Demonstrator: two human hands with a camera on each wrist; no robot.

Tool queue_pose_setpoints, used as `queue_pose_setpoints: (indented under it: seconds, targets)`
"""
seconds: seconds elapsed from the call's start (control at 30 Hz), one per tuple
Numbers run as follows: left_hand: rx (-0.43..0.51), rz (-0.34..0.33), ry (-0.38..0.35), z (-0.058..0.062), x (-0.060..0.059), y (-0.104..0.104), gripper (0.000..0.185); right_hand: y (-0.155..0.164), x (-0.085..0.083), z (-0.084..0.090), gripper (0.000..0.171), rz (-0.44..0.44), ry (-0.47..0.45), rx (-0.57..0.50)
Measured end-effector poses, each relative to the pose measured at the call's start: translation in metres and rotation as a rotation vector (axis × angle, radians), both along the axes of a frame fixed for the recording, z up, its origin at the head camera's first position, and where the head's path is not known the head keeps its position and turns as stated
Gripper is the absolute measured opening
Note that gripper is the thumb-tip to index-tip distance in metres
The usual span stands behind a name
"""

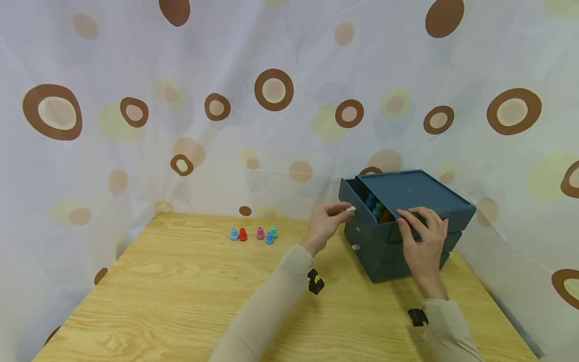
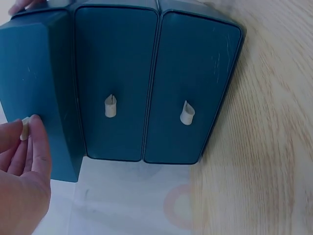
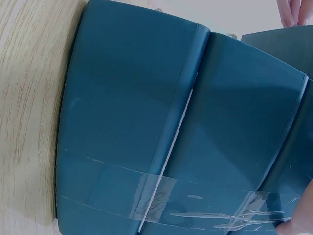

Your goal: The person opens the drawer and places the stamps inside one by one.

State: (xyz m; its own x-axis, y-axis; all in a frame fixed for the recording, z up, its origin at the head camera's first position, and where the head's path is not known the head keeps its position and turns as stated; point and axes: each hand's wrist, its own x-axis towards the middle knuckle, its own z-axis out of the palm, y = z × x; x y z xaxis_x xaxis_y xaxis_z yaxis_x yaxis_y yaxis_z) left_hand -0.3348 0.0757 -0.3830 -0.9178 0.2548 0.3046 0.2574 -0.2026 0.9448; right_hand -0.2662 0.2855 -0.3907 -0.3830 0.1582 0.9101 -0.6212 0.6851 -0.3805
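Observation:
My left hand (image 1: 326, 223) pinches the small white pull tab (image 2: 25, 129) on the front of the top drawer (image 2: 29, 73). That drawer stands partly out of the dark blue drawer cabinet (image 1: 418, 193); blue, green and red-orange pieces (image 1: 378, 208) show in its gap. The two lower drawers (image 2: 115, 54) are closed, each with its own white tab (image 2: 187, 113). My right hand (image 1: 424, 241) rests against the cabinet's near upper edge, fingertips on the top and thumb (image 3: 298, 218) at the side wall.
Several small peg-like pieces in light blue, red (image 1: 243, 235), pink (image 1: 260, 233), blue and green stand near the back of the wooden table (image 1: 181, 286). A spotted curtain (image 1: 298, 130) hangs behind. Clear tape (image 3: 161, 191) runs along the cabinet's side.

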Motion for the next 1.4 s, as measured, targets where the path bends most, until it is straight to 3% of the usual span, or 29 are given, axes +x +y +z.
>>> queue_pose_setpoints:
  seconds: [0.47, 1.07, 1.4]
  targets:
    - [0.005, 0.028, -0.065, -0.001, 0.002, 0.018, 0.023, 0.001, 0.0, -0.004, 0.018, 0.005, -0.012, 0.001]
    - [-0.02, 0.056, -0.04, 0.004, -0.003, 0.041, 0.021, 0.005, -0.002, -0.003, 0.018, -0.011, 0.003, 0.005]
    - [0.025, -0.006, -0.07, 0.002, -0.001, 0.041, 0.029, 0.003, -0.001, -0.003, 0.019, -0.013, -0.009, 0.011]
